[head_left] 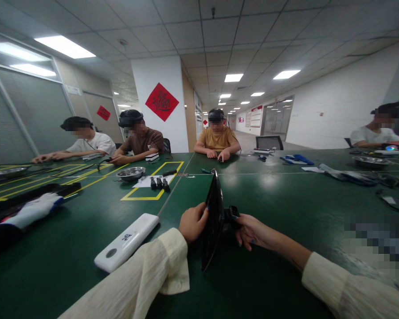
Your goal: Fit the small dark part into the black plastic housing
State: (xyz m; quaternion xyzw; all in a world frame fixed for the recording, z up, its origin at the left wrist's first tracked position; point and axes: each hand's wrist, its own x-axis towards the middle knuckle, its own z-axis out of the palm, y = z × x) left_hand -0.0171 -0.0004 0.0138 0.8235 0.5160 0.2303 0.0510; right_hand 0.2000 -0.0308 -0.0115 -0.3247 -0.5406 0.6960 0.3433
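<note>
A flat black panel [213,221], like a small screen, stands upright over the green table and shows almost edge-on. On its left side my left hand [193,223] is closed, with the thumb on the panel; the other fingertips are hidden. A black bracket-like piece [232,214] juts from the panel's right side. My right hand [252,231] pinches this piece between thumb and fingers. Whether the piece is fixed to the panel cannot be made out. Left of my left hand lies a white power bank [127,243] marked with a handwritten number.
Beyond the panel, several black parts [160,184] and a metal bowl [131,173] sit by a yellow tape frame [129,195]. Several people wearing headsets sit around the green table [272,195]. Blue pliers-like tools [296,159] and a grey cloth [347,175] lie to the right.
</note>
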